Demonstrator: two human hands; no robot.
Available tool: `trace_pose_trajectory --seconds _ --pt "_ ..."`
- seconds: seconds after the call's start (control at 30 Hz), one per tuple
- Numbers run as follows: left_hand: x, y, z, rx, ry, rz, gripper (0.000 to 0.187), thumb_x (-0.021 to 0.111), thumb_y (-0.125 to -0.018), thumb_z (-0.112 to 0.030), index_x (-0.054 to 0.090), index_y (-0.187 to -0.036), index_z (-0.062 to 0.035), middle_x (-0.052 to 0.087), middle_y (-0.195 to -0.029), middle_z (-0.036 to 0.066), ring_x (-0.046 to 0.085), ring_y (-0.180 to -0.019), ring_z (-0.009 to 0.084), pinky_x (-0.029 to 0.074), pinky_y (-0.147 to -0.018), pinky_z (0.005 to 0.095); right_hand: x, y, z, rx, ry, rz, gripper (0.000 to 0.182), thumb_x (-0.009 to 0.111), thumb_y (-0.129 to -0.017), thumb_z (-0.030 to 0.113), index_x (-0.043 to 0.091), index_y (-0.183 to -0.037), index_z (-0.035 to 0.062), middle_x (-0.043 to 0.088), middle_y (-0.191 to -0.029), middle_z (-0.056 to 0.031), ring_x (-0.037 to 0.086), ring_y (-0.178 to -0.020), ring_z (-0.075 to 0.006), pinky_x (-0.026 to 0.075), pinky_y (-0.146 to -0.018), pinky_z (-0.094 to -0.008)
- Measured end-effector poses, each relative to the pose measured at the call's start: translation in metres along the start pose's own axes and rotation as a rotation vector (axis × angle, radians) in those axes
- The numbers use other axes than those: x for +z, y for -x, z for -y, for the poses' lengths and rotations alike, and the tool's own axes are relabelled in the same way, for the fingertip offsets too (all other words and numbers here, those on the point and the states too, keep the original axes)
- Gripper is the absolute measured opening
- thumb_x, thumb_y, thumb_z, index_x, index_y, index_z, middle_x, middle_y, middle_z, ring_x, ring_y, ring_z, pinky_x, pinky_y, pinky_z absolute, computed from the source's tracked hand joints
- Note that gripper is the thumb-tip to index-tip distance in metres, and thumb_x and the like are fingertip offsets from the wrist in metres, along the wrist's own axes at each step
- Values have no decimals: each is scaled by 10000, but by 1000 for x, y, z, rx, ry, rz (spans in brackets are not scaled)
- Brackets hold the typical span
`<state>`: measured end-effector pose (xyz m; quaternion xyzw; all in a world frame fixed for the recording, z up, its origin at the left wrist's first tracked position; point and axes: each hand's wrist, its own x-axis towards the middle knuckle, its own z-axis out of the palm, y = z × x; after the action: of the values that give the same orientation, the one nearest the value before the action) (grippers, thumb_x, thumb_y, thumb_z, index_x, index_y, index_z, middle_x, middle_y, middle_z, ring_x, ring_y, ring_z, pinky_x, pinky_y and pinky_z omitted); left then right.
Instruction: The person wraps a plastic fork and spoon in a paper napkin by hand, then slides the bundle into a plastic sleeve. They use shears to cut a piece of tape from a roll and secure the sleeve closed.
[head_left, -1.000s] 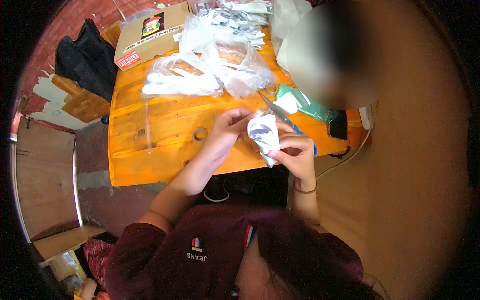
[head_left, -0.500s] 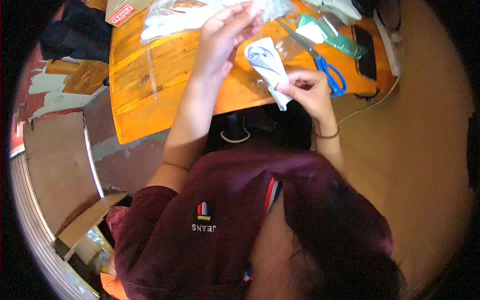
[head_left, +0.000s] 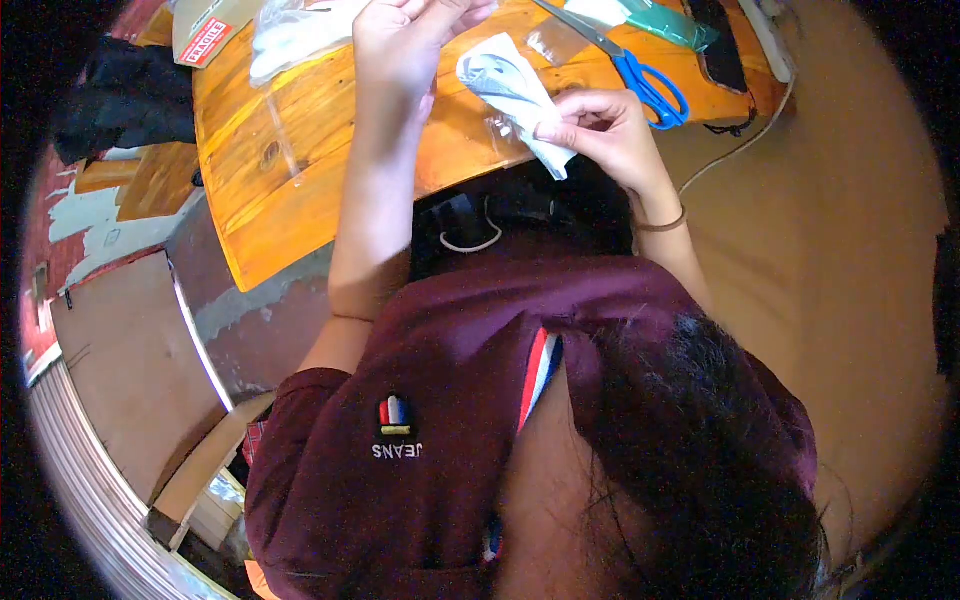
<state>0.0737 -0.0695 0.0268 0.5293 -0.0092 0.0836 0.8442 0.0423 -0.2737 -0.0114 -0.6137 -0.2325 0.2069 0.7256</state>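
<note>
At the top edge, my left hand (head_left: 410, 30) is over the table (head_left: 240, 180), its fingers bent together and partly cut off by the frame; whatever they pinch is too small to make out. My right hand (head_left: 610, 135) pinches the lower part of a white packet (head_left: 508, 85) with a grey printed drawing. The packet leans up and to the left above the table's near edge. Blue-handled scissors (head_left: 645, 88) lie beyond my right hand, blades toward the upper left. Small clear plastic (head_left: 545, 45) lies near the blades.
A box with a red FRAGILE label (head_left: 207, 42) and a clear bag with white contents (head_left: 300, 40) are at the back left. A green packet (head_left: 670, 22) and a black phone (head_left: 718, 45) lie at the right. Dark cloth (head_left: 125, 100) hangs left of the table.
The view has shifted, so the table and its objects appear higher and further left. My left hand has moved up to the frame's edge. My right hand still holds the white packet.
</note>
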Motion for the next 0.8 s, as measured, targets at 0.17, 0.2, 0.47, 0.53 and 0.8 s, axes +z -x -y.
trace_pose_trajectory --seconds 0.17,0.2,0.47,0.53,0.8 --pt "-3 1 2 -82 -80 46 272 620 -847 -55 541 -1093 31 642 -908 104 621 -802 134 516 -725 236 -3 1 6 23 76 -29 154 665 -801 30 668 -944 -30 680 -850 -75 626 -735 -86 497 -660 -204" --pt "-4 1 2 -93 -91 59 287 624 -843 -49 537 -1103 35 642 -911 106 622 -813 136 516 -737 240 -3 1 7 35 89 -32 155 665 -800 28 668 -943 -31 680 -849 -74 625 -733 -84 496 -657 -202" --pt "-3 -1 5 250 -122 -59 317 647 -826 -53 528 -1104 39 639 -883 104 621 -775 143 509 -731 250 -8 -1 -1 29 32 -19 130 695 -782 57 680 -885 -19 677 -794 -51 614 -679 -68 479 -603 -191" --pt "0 -3 1 271 -112 -118 310 669 -803 -37 534 -1075 28 643 -833 84 620 -730 127 503 -700 237 -12 1 -5 37 14 -37 122 698 -779 59 676 -873 -15 676 -785 -50 619 -685 -75 482 -612 -197" --pt "-7 -7 2 328 -96 -194 276 675 -783 22 530 -1016 -1 632 -790 55 600 -737 103 485 -684 222 -14 -7 -6 -1 -23 -14 63 689 -773 19 669 -813 -26 667 -749 -58 617 -659 -82 484 -586 -202"
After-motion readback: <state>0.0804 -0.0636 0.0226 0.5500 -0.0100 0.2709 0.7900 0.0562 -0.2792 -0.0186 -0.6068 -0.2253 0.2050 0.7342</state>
